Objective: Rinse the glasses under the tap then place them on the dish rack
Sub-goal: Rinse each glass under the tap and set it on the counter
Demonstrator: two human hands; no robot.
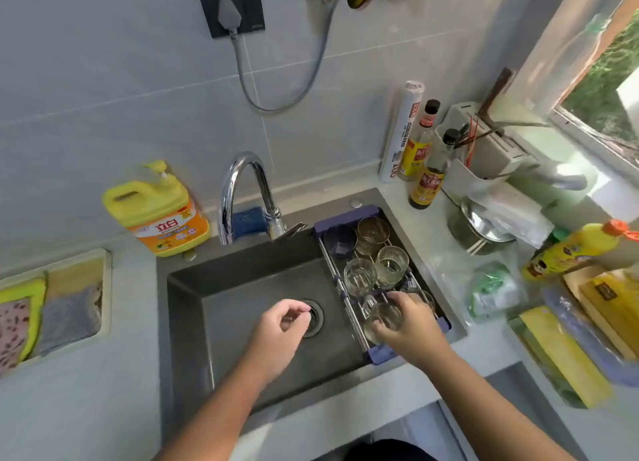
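A dish rack (378, 351) with blue ends spans the right side of the dark sink (242, 287). Several glasses stand in it: a dark one (340, 241), an amber one (372, 234), a ribbed one (391, 267) and a clear one (359, 276). My right hand (411, 325) grips another clear glass (383, 320) at the rack's near end. My left hand (281, 325) hovers over the sink drain (316, 317) with loosely curled fingers, holding nothing. The chrome tap (242, 191) stands behind the sink; no water shows.
A yellow detergent jug (159, 211) stands left of the tap. Cloths (41, 319) lie in a tray at far left. Sauce bottles (427, 180), a steel pot (477, 230), a knife block (491, 149) and a yellow squeeze bottle (570, 249) crowd the right counter.
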